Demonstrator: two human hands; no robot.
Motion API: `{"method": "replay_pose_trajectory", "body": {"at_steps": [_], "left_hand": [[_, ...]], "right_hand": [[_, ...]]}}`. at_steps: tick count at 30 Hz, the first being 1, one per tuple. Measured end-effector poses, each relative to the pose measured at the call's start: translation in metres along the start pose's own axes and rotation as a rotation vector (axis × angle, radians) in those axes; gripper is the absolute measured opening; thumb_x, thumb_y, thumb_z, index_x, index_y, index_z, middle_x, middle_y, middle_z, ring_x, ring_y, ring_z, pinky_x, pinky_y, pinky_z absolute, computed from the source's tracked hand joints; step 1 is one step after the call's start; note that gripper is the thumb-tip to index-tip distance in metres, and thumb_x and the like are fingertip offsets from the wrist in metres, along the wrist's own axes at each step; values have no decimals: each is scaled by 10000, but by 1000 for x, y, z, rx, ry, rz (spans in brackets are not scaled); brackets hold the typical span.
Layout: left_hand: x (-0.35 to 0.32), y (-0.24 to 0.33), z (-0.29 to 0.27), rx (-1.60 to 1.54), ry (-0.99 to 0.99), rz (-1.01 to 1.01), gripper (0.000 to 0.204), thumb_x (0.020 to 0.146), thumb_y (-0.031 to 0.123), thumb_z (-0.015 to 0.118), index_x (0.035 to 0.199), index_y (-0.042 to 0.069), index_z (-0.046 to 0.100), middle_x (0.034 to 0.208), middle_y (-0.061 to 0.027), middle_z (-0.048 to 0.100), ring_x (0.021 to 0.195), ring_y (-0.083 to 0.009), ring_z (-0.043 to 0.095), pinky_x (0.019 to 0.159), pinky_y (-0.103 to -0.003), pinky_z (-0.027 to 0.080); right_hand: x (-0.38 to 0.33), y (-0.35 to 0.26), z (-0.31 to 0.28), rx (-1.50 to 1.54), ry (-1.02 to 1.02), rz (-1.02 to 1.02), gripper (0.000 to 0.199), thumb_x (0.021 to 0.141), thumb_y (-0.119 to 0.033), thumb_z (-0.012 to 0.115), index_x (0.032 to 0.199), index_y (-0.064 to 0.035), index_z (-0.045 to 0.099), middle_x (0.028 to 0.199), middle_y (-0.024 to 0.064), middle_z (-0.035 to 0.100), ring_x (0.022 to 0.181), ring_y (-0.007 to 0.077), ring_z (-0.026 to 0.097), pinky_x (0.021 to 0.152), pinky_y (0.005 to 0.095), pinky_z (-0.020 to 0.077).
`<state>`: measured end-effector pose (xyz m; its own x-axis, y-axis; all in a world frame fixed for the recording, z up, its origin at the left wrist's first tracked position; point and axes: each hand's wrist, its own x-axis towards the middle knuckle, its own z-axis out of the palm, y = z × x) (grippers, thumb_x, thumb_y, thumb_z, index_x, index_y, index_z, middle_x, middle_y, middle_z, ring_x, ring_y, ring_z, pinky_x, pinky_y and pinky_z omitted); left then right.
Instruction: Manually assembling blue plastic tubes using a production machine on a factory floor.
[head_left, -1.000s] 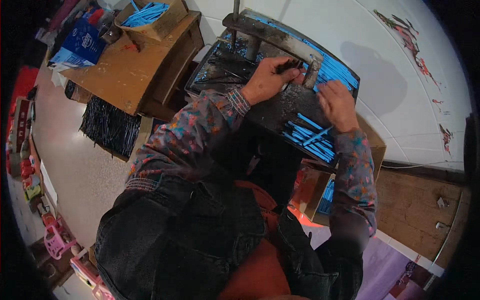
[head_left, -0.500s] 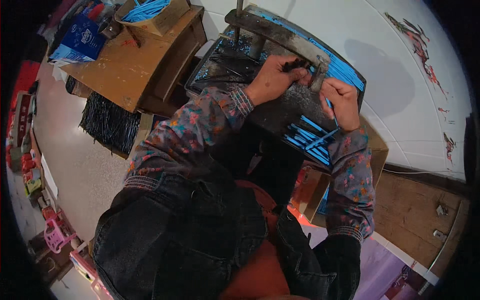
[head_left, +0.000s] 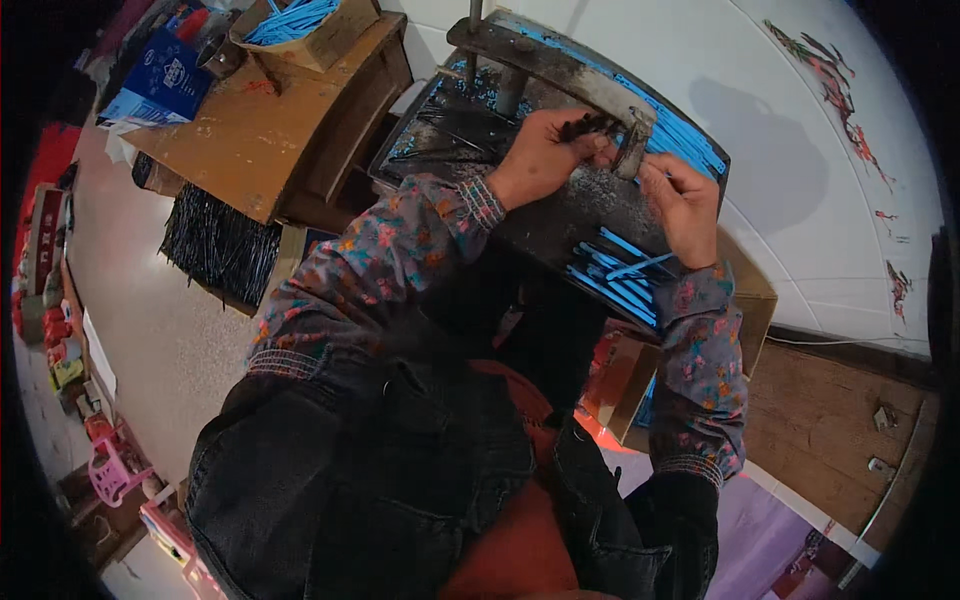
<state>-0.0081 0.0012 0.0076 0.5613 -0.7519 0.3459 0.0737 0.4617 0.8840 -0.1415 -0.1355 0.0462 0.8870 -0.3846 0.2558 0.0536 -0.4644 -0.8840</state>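
My left hand (head_left: 545, 160) is closed around a bunch of thin black strips (head_left: 585, 127), whose ends poke out above the fingers beside the metal head (head_left: 632, 150) of a bench machine. On the other side of that head, my right hand (head_left: 685, 205) has thumb and forefinger pinched together, close to the metal; anything between them is hidden. Below it, a loose pile of bright blue strips (head_left: 612, 285) lies at the worktable's near edge. More blue strips (head_left: 685, 135) are lined up along the table's far right edge.
The machine's dark arm (head_left: 540, 58) spans the worktable (head_left: 540, 232). Black strips (head_left: 455, 130) and blue scraps lie at its left. A brown desk (head_left: 225, 150) carries a cardboard box (head_left: 305, 45) of blue strips. Beneath hangs a black bundle (head_left: 222, 245). A white wall (head_left: 800, 200) borders the right.
The blue strip that was in my right hand is now lying across the near pile. My right fingers have closed in beside the metal head. My left hand has barely moved.
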Motion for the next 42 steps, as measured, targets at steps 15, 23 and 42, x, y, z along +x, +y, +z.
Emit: {"method": "replay_pose_trajectory", "body": {"at_steps": [15,23,42], "left_hand": [[-3,5,-2,33,44,-24,91,855,9,556,872,-43,628,739,-46,627,632,-100,515,634,-220,444],[0,-1,-1,78,-47,-11,104,853,39,570,882,-34,638,716,-33,603,623,-93,488,614,-209,427],[-2,3,-1,35,-9,-28,90,853,29,570,835,-31,635,744,-30,616,653,-89,509,627,-206,429]], "right_hand": [[-23,-10,-33,-155,-240,-12,90,750,-75,672,796,-10,631,714,27,551,642,162,489,633,283,399],[-48,15,-26,-715,-248,-146,115,779,-132,642,806,-21,625,849,81,553,754,290,532,707,363,439],[-20,33,-15,-904,-36,-349,174,804,-108,577,951,-16,594,861,92,537,714,268,514,632,358,435]]}}
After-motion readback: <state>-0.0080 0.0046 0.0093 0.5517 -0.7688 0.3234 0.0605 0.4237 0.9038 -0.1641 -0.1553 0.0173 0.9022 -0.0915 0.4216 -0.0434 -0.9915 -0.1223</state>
